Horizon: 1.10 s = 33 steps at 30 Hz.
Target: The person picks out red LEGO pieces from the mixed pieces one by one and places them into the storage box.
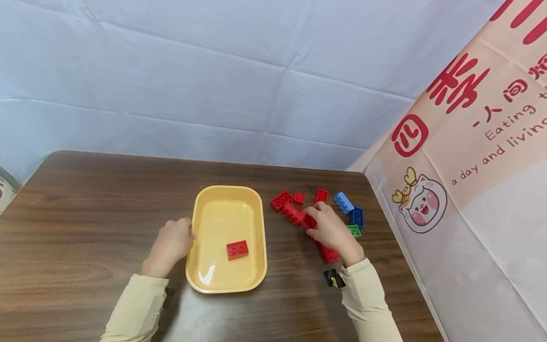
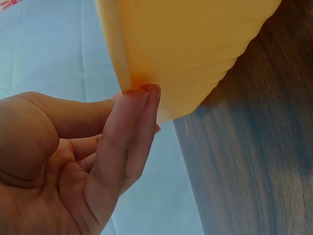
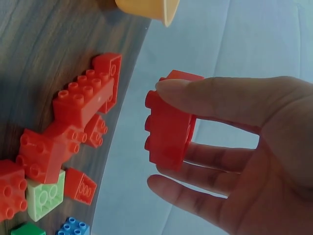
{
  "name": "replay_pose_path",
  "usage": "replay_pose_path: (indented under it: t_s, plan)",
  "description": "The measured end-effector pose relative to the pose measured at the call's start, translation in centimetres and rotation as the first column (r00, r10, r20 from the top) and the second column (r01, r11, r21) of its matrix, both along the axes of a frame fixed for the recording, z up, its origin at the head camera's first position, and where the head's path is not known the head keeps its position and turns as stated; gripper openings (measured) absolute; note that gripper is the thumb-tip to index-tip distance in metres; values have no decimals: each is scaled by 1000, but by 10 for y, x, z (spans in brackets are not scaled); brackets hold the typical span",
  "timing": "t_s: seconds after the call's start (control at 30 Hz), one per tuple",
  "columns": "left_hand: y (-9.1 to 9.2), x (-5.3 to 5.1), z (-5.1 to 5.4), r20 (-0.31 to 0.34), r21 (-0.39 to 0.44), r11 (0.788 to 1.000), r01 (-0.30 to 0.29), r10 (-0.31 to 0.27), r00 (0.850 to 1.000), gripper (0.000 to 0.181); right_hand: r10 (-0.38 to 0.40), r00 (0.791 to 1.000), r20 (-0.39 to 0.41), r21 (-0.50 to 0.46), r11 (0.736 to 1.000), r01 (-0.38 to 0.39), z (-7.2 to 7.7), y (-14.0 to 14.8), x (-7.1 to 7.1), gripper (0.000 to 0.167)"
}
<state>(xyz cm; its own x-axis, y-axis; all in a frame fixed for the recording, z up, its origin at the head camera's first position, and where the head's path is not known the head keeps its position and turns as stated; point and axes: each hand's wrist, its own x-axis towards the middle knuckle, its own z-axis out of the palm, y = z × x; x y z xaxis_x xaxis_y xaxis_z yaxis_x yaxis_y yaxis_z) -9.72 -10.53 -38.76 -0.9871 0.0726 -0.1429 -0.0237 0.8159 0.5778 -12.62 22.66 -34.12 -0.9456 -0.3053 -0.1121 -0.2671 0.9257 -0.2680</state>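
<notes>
Clamping a red brick (image 3: 168,127) in the fingers (image 3: 212,177) of the right hand (image 1: 331,230), beside loose bricks (image 1: 292,213); pinching the yellow tray (image 1: 209,209) with the left hand (image 1: 171,243). Apparently gathering bricks; next, likely requiring a leftward carry.

My left hand (image 1: 172,242) and right hand (image 1: 332,227) are bare below long, plain cream sleeves (image 1: 136,306), slightly creased, with a black, yellow-marked piece (image 1: 330,275) by the right cuff (image 1: 355,269), maybe worn, unclear.
</notes>
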Motion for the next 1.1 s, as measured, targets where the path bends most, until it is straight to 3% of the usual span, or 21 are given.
replay_pose_path:
  t_s: [0.27, 0.43, 0.7, 1.1]
  plan:
    - [0, 0, 0, -4, -13, 1000, 8, -8, 1000, 8, 45, 999, -25, 65, 997, -43, -4, -25, 5, 46]
    - [0, 0, 1, 3, -16, 1000, 10, -10, 1000, 8, 111, 993, -42, 73, 991, -108, -5, -44, 7, 43]
    - [0, 0, 1, 11, -15, 1000, 9, -9, 1000, 7, 261, 956, -134, 42, 965, -258, -7, -70, 13, 33]
    - [0, 0, 1, -13, -10, 1000, 11, -11, 1000, 7, 358, 923, -139, 152, 929, -337, -4, -99, 24, 40]
